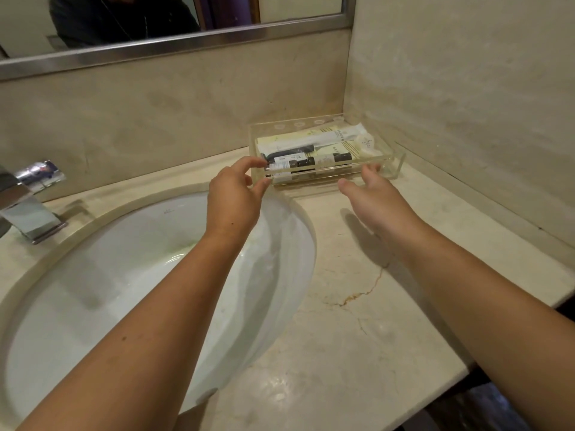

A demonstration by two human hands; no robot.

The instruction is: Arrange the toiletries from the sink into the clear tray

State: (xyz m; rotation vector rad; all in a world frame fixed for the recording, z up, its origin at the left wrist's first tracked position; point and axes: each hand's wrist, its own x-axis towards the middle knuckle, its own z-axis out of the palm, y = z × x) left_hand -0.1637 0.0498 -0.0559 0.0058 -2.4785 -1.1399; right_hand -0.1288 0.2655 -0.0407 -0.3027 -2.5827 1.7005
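Observation:
The clear tray (395,161) stands on the marble counter in the back right corner. Inside it lie small dark bottles with white labels (311,163), a black tube (291,151) and several white and pale green packets (329,138). My left hand (236,194) is at the tray's front left corner, with thumb and fingertips touching its front wall. My right hand (373,191) hovers at the tray's front right, palm open and fingers spread, its fingertips at the front wall. The white sink basin (124,275) holds no toiletries.
A chrome tap (28,206) stands at the left of the basin. A mirror (174,29) hangs above the backsplash, and a wall closes the right side behind the tray. The counter's front edge (466,365) runs at lower right.

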